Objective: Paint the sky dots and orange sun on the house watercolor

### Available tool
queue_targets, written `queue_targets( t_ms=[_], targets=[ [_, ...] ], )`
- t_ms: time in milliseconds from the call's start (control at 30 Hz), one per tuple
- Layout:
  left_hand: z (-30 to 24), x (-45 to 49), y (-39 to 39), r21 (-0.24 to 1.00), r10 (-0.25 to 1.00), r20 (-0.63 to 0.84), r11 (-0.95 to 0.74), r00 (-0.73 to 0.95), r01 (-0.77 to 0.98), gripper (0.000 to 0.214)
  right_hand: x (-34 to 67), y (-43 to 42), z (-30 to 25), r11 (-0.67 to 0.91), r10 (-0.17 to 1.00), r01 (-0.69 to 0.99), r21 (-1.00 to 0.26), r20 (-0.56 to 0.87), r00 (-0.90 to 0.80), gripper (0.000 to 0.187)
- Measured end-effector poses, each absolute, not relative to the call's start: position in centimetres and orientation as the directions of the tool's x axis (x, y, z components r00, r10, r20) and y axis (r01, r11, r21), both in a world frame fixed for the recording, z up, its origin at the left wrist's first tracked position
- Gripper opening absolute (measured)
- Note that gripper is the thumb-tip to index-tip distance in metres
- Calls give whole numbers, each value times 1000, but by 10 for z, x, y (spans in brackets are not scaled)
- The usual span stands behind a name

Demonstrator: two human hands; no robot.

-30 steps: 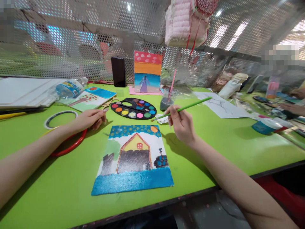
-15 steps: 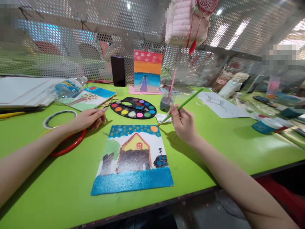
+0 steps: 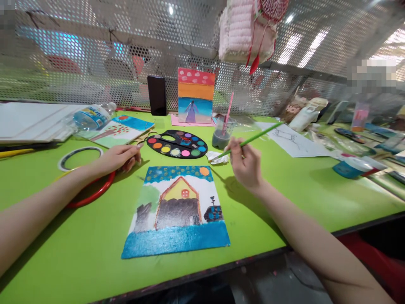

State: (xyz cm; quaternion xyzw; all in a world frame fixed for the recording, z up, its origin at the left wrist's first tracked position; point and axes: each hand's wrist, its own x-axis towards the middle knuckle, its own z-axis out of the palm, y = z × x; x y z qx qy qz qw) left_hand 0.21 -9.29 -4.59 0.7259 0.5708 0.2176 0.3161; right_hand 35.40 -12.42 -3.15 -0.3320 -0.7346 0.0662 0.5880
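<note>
My right hand [image 3: 246,162] is closed around a green-handled paintbrush [image 3: 261,134]. The brush tip points left, over or touching a crumpled white tissue [image 3: 221,158]; contact is unclear. Below it lies a painted picture [image 3: 179,240] of a house with an orange sun, blue sky and blue ground. Palm down, my left hand [image 3: 123,158] rests beside the paint palette [image 3: 173,143], its fingers loosely curled with nothing visible in them. My left forearm crosses over a red ring [image 3: 109,183]. A cup of dark water [image 3: 221,135] with a pink stick stands behind my right hand.
A sunset painting [image 3: 196,90] and a black phone [image 3: 157,95] lean against the perforated metal screen. At left are a plastic bottle [image 3: 91,117], another painting [image 3: 126,131], and a tape roll [image 3: 65,160]. A sketch sheet [image 3: 294,141] and blue paint tub [image 3: 349,167] lie right.
The brush tip has moved off the picture's top edge near the sun, up to the tissue. The handle has swung right and lower. My left hand has stayed put.
</note>
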Motion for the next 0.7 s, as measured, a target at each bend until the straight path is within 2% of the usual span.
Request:
queue_targets(
  t_ms=[100,167,300,400,500,700],
  targets=[
    [-43,5,-95,716,968,-54,-133,244,686,47,357,-124,-28,783,513,360,-508,854,88,29],
    [-43,6,-95,733,972,-67,-105,225,672,47,358,-123,-28,769,522,352,-533,842,134,27],
    [-44,4,-95,786,979,-57,-76,193,614,41,355,-121,-32,761,591,305,-573,806,38,15],
    [-45,2,-95,818,983,-48,-64,179,571,38,355,-120,-31,757,603,270,-596,795,65,8],
    [-43,5,-96,854,986,-35,-54,160,517,31,354,-118,-27,723,642,236,-650,757,117,11],
    [-43,9,-98,900,990,35,-92,140,426,29,341,-124,-9,659,728,179,-730,679,90,27]
  ],
)
